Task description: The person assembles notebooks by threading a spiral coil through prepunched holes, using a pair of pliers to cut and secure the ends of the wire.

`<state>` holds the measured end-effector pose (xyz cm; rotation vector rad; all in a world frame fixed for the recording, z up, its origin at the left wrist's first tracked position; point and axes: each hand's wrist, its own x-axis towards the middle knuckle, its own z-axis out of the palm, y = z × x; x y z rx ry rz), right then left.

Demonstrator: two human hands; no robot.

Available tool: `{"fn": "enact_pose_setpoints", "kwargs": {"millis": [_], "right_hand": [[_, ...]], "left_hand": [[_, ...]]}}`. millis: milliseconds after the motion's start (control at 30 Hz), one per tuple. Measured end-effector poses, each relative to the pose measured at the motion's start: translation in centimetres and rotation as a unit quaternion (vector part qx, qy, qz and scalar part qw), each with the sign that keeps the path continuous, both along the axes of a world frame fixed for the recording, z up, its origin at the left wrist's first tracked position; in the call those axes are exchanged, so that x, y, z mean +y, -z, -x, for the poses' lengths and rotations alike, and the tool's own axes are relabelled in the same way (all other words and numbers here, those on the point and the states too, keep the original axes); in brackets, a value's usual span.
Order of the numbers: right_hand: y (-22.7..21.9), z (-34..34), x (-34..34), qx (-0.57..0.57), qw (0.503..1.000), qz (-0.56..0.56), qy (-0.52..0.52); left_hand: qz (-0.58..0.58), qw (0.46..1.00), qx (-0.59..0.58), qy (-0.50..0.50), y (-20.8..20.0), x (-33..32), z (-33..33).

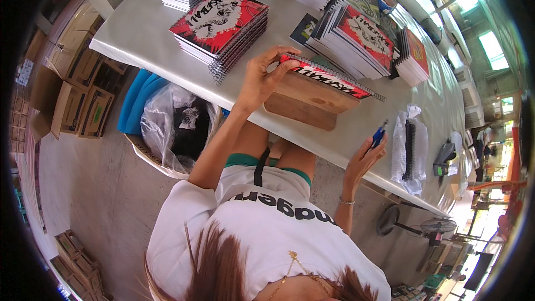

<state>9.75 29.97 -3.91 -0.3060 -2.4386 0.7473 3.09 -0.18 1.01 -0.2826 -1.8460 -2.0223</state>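
Observation:
My left hand point(264, 77) grips the left end of a red, black and white spiral-bound notebook point(330, 80). Its wire coil runs along the upper edge, and the notebook leans on a wooden block stand point(304, 103) near the table's front edge. In my right hand point(363, 163) is a small blue-handled hand tool point(379, 136) with a metal tip, probably pliers or cutters. That hand is apart from the notebook, to the right of the stand. Beyond my left hand lies a stack of matching red notebooks point(220, 22).
More notebook piles point(356, 39) stand along the back of the table point(134, 28). At right lie black coils on white wrapping point(409, 147) and a dark device point(444, 159). A plastic-lined bin point(167, 128) sits below left, near cardboard boxes point(78, 95). A fan point(437, 227) stands lower right.

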Motion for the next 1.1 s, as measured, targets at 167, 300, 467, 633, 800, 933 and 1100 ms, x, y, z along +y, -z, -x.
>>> {"fn": "enact_pose_setpoints", "kwargs": {"millis": [167, 300, 467, 633, 800, 933, 1100], "right_hand": [[-6.4, -1.5, -9.5, 0.004, 0.977, 0.108, -0.185], [-5.5, 0.2, -13.8, 0.099, 0.951, -0.029, -0.290], [-5.1, 1.2, -16.1, 0.056, 0.953, 0.006, -0.297], [-4.4, 1.8, -16.4, 0.103, 0.941, 0.004, -0.322], [-6.1, 1.1, -16.3, -0.019, 0.896, 0.200, -0.397], [-7.9, 1.3, -15.1, -0.290, 0.544, 0.632, -0.469], [-3.9, 0.1, -10.2, 0.066, 0.921, 0.241, -0.298]], "left_hand": [[0.053, 0.998, 0.009, -0.037, 0.2, -0.3, -0.8], [0.012, 0.998, 0.000, -0.062, 0.1, 0.3, -0.7], [-0.016, 0.999, -0.022, -0.032, 0.2, 0.5, -0.9], [-0.017, 0.998, 0.002, -0.059, 0.2, 0.7, -1.2], [0.001, 0.995, -0.011, -0.098, 0.0, 1.3, -1.4], [0.042, 0.993, -0.002, -0.114, 0.2, 0.9, -1.3], [0.088, 0.989, 0.021, -0.117, 0.1, 0.7, -0.9]]}}
